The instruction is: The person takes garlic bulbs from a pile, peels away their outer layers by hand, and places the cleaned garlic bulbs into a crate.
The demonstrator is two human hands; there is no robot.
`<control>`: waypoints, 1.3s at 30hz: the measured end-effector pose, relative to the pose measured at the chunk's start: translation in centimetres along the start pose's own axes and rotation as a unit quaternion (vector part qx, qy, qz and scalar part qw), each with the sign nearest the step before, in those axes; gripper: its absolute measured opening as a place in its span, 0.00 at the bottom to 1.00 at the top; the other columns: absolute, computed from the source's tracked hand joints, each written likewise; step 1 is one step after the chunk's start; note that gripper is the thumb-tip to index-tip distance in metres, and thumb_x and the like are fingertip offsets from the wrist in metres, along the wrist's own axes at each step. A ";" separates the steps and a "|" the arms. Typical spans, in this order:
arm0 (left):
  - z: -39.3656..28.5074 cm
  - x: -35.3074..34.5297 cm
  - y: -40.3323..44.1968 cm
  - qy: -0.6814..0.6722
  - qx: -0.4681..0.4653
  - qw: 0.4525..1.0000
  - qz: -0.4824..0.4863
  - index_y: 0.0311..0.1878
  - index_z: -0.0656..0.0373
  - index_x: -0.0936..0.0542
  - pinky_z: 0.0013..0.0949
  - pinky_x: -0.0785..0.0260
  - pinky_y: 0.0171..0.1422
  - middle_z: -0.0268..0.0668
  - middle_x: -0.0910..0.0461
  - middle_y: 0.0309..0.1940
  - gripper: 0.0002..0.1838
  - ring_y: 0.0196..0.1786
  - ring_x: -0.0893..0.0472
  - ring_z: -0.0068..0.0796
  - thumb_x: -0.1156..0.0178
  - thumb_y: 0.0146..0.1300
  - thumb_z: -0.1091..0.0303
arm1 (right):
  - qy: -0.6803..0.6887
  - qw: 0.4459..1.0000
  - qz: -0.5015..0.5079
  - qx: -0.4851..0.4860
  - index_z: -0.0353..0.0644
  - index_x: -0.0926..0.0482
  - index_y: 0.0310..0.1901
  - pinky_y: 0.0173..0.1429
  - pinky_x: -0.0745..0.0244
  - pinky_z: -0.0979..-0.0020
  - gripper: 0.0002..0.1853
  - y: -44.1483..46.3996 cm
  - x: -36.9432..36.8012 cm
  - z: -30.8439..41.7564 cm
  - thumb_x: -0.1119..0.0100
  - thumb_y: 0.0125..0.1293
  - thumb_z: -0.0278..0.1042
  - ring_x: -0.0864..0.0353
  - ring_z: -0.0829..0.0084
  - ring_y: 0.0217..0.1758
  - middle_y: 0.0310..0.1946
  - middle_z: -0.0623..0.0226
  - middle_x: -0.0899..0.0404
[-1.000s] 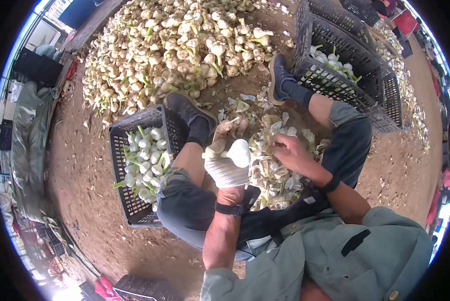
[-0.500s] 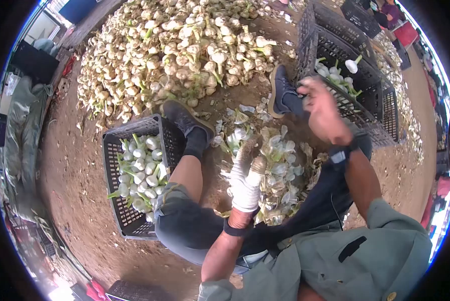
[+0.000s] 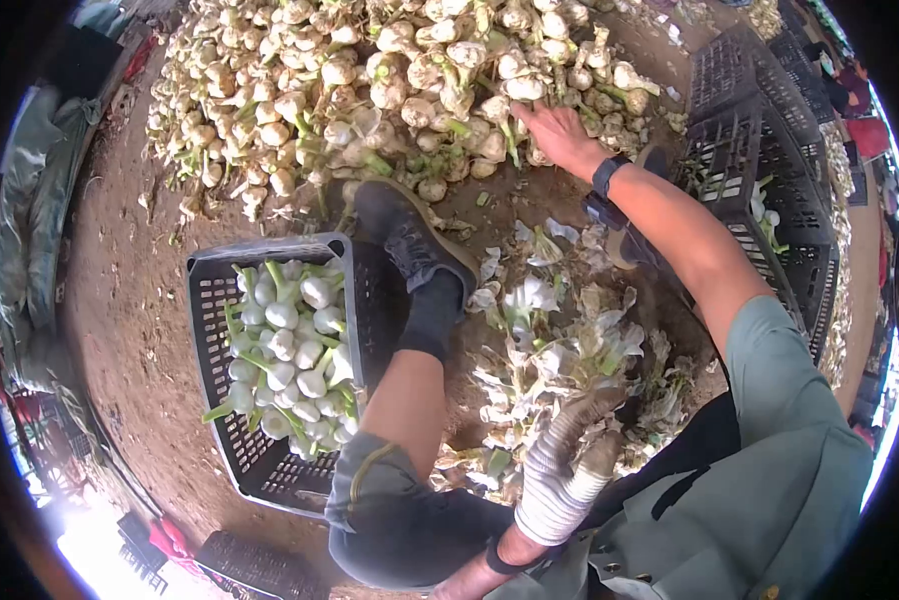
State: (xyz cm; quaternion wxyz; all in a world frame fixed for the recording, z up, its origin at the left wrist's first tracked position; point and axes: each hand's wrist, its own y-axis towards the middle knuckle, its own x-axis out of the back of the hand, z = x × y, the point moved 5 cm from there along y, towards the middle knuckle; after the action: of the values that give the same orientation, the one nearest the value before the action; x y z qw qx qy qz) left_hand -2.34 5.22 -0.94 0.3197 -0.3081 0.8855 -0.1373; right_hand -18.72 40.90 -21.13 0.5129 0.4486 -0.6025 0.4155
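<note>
My right hand (image 3: pixel 561 138) is bare and reaches out over the near edge of a big heap of garlic bulbs (image 3: pixel 394 95). Its fingers are stretched out against the bulbs, gripping none that I can see. Low in front of my body, my left hand (image 3: pixel 567 470) wears a whitish glove with soiled fingertips. Thumb and fingers are apart there, with nothing held. Beneath and beyond it lies a litter of peeled garlic skins (image 3: pixel 569 350). Cleaned white bulbs with green stems (image 3: pixel 287 350) fill much of a black plastic crate (image 3: pixel 364 300) left of my leg.
My shoe (image 3: pixel 404 230) stands between the left crate and the skins. More black crates (image 3: pixel 759 150) stand at the right, one holding white bulbs (image 3: pixel 766 215). A covered bundle (image 3: pixel 34 230) lies along the left side. Another dark crate (image 3: pixel 259 565) is at the bottom.
My right hand has moved from beside the right crates to the heap. A white bulb seen above a right crate is no longer there. My gloved left hand has come lower and nearer my body.
</note>
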 end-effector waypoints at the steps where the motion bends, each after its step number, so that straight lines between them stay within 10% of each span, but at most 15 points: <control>1: -0.1 0.0 0.0 -0.026 0.006 1.000 -0.009 0.62 0.65 0.27 0.31 0.35 0.65 0.39 0.23 0.58 0.20 0.60 0.26 0.26 0.42 0.68 0.70 | -0.004 0.999 -0.039 0.012 0.43 0.36 0.68 0.41 0.20 0.54 0.35 0.0 -0.6 -0.4 0.49 0.56 0.16 0.17 0.52 0.38 0.60 0.38 0.32; 8: 0.5 -0.1 -0.7 -0.031 -0.015 0.999 -0.037 0.61 0.64 0.25 0.22 0.31 0.51 0.31 0.20 0.47 0.21 0.46 0.26 0.16 0.41 0.70 0.63 | 0.315 0.931 0.022 -0.183 0.35 0.24 0.54 0.38 0.25 0.59 0.21 -7.9 5.6 -0.5 0.48 0.73 0.47 0.26 0.68 0.31 0.34 0.61 0.24; 10: 1.5 0.1 -0.4 -0.056 -0.079 0.993 -0.072 0.63 0.63 0.27 0.25 0.32 0.57 0.32 0.22 0.51 0.21 0.51 0.26 0.20 0.42 0.71 0.63 | 0.338 0.932 -0.067 -0.108 0.35 0.23 0.52 0.37 0.25 0.62 0.21 -12.5 7.3 0.6 0.47 0.72 0.47 0.26 0.70 0.32 0.32 0.62 0.25; 13: 3.8 1.4 1.2 -0.064 -0.157 0.980 -0.104 0.74 0.60 0.41 0.33 0.38 0.70 0.41 0.33 0.66 0.32 0.61 0.28 0.30 0.42 0.71 0.63 | 0.525 0.843 -0.006 -0.116 0.35 0.22 0.49 0.34 0.24 0.69 0.21 -20.8 15.0 4.7 0.47 0.72 0.48 0.23 0.72 0.32 0.32 0.61 0.21; 17: 4.4 0.9 2.0 -0.137 -0.079 0.987 -0.012 0.72 0.62 0.41 0.38 0.24 0.54 0.42 0.28 0.61 0.39 0.55 0.22 0.33 0.39 0.66 0.50 | 0.676 0.729 0.009 -0.109 0.33 0.22 0.47 0.19 0.32 0.80 0.25 -29.2 22.0 9.2 0.44 0.71 0.53 0.31 0.84 0.15 0.29 0.66 0.19; 28: 3.1 -2.4 -3.6 0.116 -0.289 0.950 -0.028 0.67 0.65 0.32 0.31 0.27 0.58 0.39 0.23 0.54 0.38 0.53 0.22 0.31 0.26 0.54 0.67 | 0.667 0.690 -0.082 -0.269 0.37 0.27 0.27 0.19 0.41 0.76 0.10 -36.2 22.3 12.2 0.46 0.66 0.32 0.34 0.84 0.15 0.17 0.76 0.32; 30: 2.7 -2.5 -4.2 0.369 -0.352 0.856 -0.086 0.68 0.60 0.34 0.31 0.25 0.58 0.44 0.27 0.58 0.41 0.53 0.22 0.34 0.25 0.53 0.65 | 0.705 0.652 -0.098 -0.263 0.38 0.28 0.26 0.18 0.43 0.75 0.10 -36.5 22.4 12.7 0.47 0.65 0.31 0.36 0.83 0.14 0.16 0.76 0.33; 39: 2.6 -3.1 -4.8 0.397 -0.417 0.806 -0.142 0.59 0.56 0.26 0.34 0.24 0.52 0.41 0.27 0.56 0.34 0.52 0.21 0.37 0.24 0.48 0.66 | 0.766 0.557 -0.125 -0.294 0.39 0.30 0.25 0.17 0.46 0.74 0.11 -36.8 21.6 13.4 0.46 0.64 0.33 0.40 0.82 0.13 0.15 0.76 0.38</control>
State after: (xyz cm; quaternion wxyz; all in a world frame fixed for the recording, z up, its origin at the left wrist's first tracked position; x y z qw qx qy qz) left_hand 3.41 3.38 0.70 -0.2415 -0.4526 0.8536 0.0908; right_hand 12.02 16.30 0.06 0.9315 -0.1436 -0.0085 0.3340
